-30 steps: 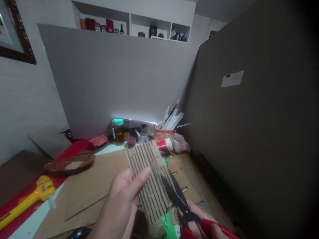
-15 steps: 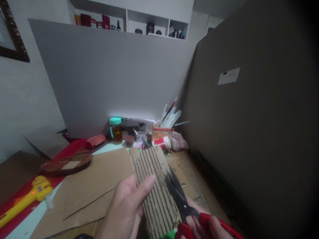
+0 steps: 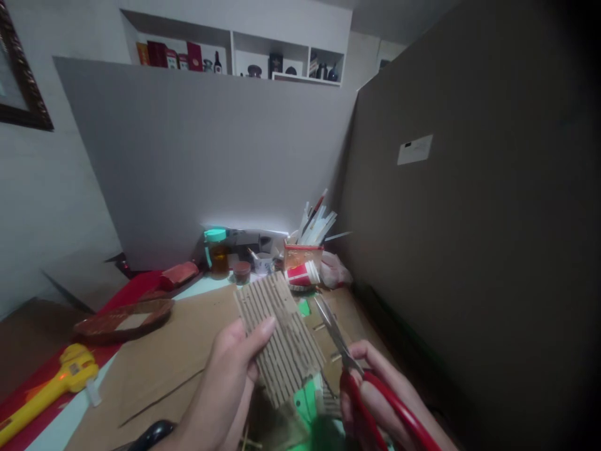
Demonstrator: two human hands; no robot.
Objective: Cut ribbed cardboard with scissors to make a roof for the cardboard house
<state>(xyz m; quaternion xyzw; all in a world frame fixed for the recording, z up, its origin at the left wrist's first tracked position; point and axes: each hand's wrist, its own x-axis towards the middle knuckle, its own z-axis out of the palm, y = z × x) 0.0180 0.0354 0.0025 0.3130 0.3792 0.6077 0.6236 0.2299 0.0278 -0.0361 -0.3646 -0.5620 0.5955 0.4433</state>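
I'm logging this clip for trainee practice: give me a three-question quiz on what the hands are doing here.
1. True or false: the left hand holds the corrugated cardboard piece.
2. Which tool is in the right hand? A) yellow glue gun B) red-handled scissors C) pen
3. Fill in: the scissor blades stand ____ the cardboard piece's right edge.

Key: 1 true. 2 B, the red-handled scissors; the yellow glue gun lies far left on the table. 3 beside, clear of it.
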